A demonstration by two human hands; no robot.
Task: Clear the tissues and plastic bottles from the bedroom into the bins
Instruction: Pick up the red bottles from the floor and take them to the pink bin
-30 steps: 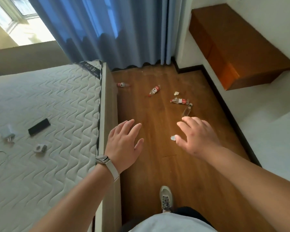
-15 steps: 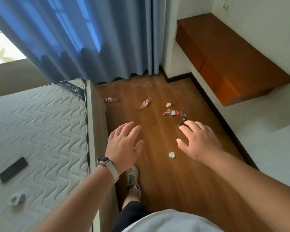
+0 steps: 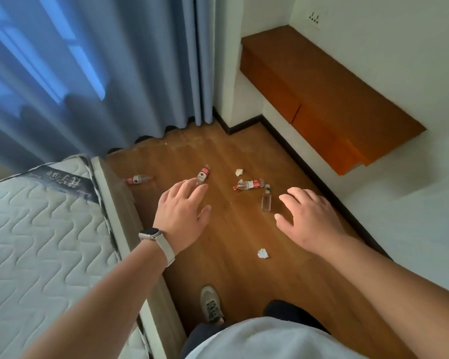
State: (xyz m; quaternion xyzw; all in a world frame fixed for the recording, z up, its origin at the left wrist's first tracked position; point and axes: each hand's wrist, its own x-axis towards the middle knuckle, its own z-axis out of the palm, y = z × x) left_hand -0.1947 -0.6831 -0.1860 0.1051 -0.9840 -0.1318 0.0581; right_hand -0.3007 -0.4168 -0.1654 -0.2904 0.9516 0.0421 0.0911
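Plastic bottles (image 3: 249, 184) and tissues (image 3: 262, 253) lie scattered on the floor (image 3: 231, 278) just past the corner of the bed (image 3: 42, 229), so the left hand (image 3: 183, 211) and right hand (image 3: 309, 216) hang above them empty, fingers spread wide, likely poised to start picking up.

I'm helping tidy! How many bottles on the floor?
4 clear plastic bottles: one by the white mattress, one at the left hand, one crushed, one by the right hand. Others may hide.
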